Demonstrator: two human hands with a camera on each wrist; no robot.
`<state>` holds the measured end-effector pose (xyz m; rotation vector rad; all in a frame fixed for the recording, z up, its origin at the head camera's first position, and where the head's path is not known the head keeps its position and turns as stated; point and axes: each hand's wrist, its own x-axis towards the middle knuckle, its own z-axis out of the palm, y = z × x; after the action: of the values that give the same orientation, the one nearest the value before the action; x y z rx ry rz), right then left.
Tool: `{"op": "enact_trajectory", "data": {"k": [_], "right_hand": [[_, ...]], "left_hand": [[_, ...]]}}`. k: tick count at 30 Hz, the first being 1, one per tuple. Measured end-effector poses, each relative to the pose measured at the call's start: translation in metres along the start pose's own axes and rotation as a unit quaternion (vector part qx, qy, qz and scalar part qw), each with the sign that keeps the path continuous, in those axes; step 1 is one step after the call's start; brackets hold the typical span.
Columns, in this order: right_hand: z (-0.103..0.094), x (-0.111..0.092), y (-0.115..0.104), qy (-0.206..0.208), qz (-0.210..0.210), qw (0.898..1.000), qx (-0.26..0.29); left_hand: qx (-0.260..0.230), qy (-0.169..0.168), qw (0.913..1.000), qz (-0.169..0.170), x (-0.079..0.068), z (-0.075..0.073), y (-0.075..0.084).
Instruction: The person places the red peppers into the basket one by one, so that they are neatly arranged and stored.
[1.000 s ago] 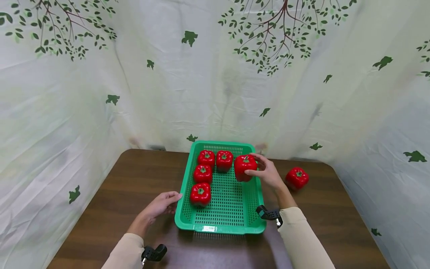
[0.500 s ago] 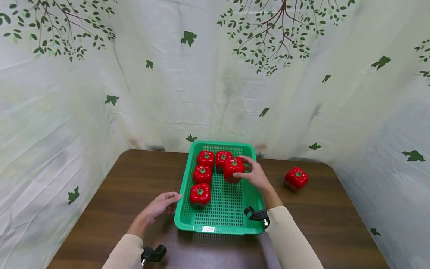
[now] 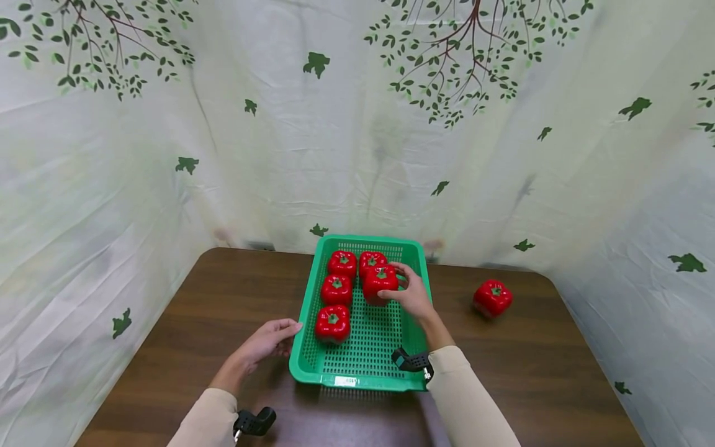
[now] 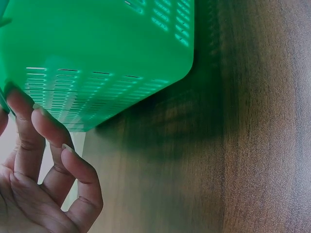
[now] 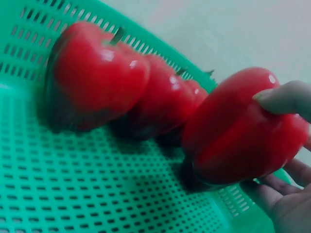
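In the head view, my right hand (image 3: 410, 293) grips a red bell pepper (image 3: 380, 285) between thumb and fingers, inside the green basket (image 3: 360, 380). The right wrist view shows this held bell pepper (image 5: 243, 131) close over the perforated floor. Several other red bell peppers sit stem up in the basket: three in a column along its left side, the front one (image 3: 332, 324) nearest me, and one (image 3: 371, 261) just behind the held one. My left hand (image 3: 269, 341) pinches the basket's left rim; in the left wrist view its other fingers (image 4: 85, 182) curl beneath that rim.
One more red bell pepper (image 3: 492, 298) lies on the brown wooden table (image 3: 536, 372), right of the basket. A pale cloth (image 3: 357, 143) printed with leaves and branches hangs behind and beside the table.
My right hand has carried the bell pepper left and slightly down, from the basket's right side to just in front of the back middle pepper. The left hand stays on the rim.
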<state>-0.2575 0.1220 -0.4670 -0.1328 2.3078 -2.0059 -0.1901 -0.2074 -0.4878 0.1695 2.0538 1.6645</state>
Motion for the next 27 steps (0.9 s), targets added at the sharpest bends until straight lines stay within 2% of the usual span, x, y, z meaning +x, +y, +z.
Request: {"op": "enact_trajectory", "data": {"k": [8, 14, 22, 27], "right_hand": [[0.007, 0.001, -0.002, 0.011, 0.032, 0.999, -0.024], [0.011, 0.002, -0.006, 0.006, 0.039, 0.998, -0.041], [0.02, 0.004, 0.001, 0.028, 0.067, 0.997, -0.003], [0.025, 0.003, 0.006, 0.045, 0.083, 0.996, -0.004]], "left_hand": [[0.003, 0.001, 1.0, 0.003, -0.001, -0.001, -0.001], [-0.002, 0.001, 1.0, 0.001, -0.001, 0.0, 0.0], [-0.004, 0.004, 1.0, -0.003, -0.002, 0.0, 0.0], [-0.007, 0.002, 1.0, -0.001, -0.001, 0.001, -0.001]]}}
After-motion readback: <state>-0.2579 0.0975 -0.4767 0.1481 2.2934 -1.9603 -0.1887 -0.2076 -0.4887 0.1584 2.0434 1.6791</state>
